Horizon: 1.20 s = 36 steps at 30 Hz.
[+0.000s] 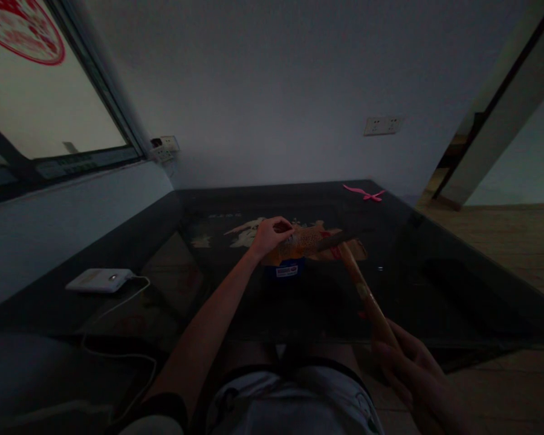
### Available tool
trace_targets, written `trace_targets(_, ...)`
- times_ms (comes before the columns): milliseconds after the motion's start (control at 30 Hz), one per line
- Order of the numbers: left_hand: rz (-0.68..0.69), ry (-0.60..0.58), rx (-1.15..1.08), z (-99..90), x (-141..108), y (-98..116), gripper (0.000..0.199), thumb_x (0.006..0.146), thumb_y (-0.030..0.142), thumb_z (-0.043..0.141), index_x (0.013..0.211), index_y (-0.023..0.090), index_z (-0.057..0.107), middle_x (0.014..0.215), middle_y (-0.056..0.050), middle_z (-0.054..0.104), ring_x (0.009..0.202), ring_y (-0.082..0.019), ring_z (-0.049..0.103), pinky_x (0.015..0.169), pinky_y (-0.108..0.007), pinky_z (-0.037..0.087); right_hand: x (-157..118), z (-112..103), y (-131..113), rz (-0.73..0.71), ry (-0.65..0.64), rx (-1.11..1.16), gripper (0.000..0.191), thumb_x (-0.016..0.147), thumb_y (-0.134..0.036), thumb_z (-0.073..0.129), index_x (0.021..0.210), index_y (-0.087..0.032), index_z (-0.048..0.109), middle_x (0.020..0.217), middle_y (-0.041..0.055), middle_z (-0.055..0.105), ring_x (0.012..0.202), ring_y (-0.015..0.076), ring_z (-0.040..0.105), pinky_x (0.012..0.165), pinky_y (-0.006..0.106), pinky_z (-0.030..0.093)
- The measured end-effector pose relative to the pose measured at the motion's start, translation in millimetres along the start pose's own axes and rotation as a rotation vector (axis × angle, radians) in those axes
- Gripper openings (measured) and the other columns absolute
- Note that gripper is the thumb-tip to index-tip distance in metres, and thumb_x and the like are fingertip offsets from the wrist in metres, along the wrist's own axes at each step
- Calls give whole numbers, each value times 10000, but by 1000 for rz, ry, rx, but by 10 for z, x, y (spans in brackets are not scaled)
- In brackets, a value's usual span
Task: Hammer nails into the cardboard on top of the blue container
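Note:
At the middle of the dark table, my left hand [272, 234] is closed at the left end of an orange-brown, speckled item [301, 240]; its fingers are curled and what exactly they pinch is too small to make out. Under that item is a blue object [287, 269] with a white label. My right hand [410, 362], at the lower right, is wrapped round the wooden handle of a hammer [362, 290]. The dark hammer head [336, 240] lies over the right part of the speckled item, near some red marking. Whether the head touches it is unclear.
A white power bank [100, 280] with a white cable sits on the left of the dark table [254, 314]. A pink ribbon-like item [366, 194] lies at the back right. Wall sockets [383, 125] are behind, and a dark flat shape [471, 293] is on the right.

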State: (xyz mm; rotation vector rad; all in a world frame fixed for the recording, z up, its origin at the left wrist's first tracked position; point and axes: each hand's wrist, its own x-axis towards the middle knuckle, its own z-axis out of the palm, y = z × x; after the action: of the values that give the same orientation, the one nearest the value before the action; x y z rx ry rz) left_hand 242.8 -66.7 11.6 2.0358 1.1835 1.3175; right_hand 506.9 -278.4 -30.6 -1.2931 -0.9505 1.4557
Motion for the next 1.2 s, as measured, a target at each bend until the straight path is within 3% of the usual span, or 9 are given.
trace_targets(200,16,-1,-14,18,4,-52,107,703,225,656,735,127,632,716,-44,657,660,-127,621,668,-258,515,74,-27,-117,-28,-96,-84,626,732,-433,648,1274,-176,469,504,-99,364,332,14,223,324,156,189)
trace_targets(467,1,15,-27,14,-12,-78,140,704,255,657,764,129,648,764,-48,672,693,-130,622,685,-259,507,263,36,-614,-130,-192,-289,570,764,-415,627,1260,-178,478,535,-85,375,374,45,314,330,159,263)
trace_targets(733,-17,3,6,15,-7,-83,131,699,240,660,775,134,667,778,-44,687,713,-140,633,700,-258,506,451,106,-930,-141,-228,-455,562,769,-411,609,1263,-185,467,511,-88,410,367,59,372,314,152,305)
trace_targets(1067,-82,-19,-25,31,-22,-78,137,674,207,688,779,122,665,775,-59,697,694,-141,640,675,-260,505,506,152,-1369,-244,-362,-635,528,752,-387,634,1229,-181,535,514,-65,477,360,55,404,299,137,306)
trace_targets(1200,-109,-26,32,7,-17,-57,151,669,229,699,770,120,673,767,-59,700,705,-161,643,667,-271,501,558,199,-1435,-213,-420,-706,391,763,-345,616,1110,-167,603,494,-66,471,349,50,394,293,130,302)
